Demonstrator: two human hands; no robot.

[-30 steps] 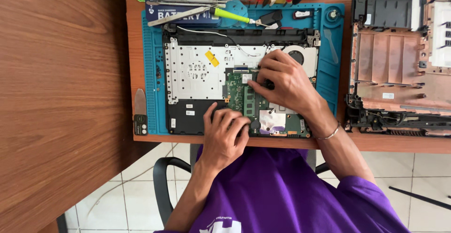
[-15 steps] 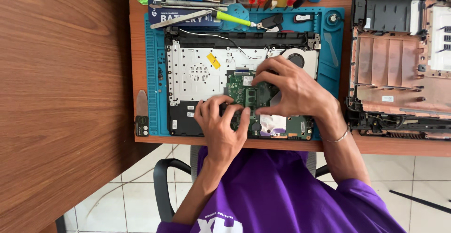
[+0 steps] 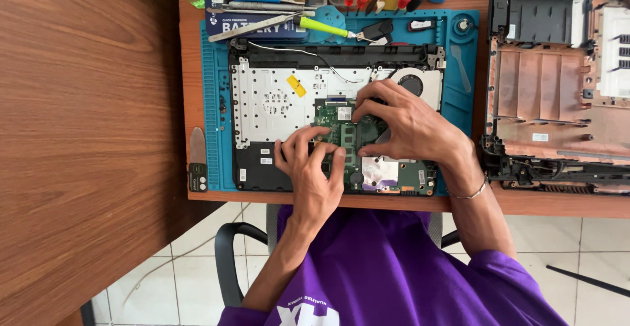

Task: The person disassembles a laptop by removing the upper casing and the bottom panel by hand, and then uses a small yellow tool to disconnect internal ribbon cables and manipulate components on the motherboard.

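Overhead view of an opened laptop chassis [image 3: 275,103] lying on a blue repair mat [image 3: 213,103] at the near edge of a wooden desk [image 3: 85,103]. Green circuit board [image 3: 348,135] seated in the lower middle of the chassis, beside a silver metal plate and below a round cooling fan [image 3: 413,83]. Left hand [image 3: 314,168] resting on the board's left edge, fingers spread and curled down, tips pressing on the board, not wrapped around anything. Right hand [image 3: 410,126] arched over the board's right side, fingers bent, thumb and fingertips pinching at a small part of the board; exactly what is pinched, impossible to tell. Both hands nearly touching each other above the board. Thin bracelet [image 3: 469,191] on the right wrist. Purple shirt [image 3: 394,267] below. Green-handled screwdriver [image 3: 321,27] and tweezers [image 3: 252,27] along the mat's far edge. Second stripped laptop shell [image 3: 558,89] to the right, well apart from the hands.
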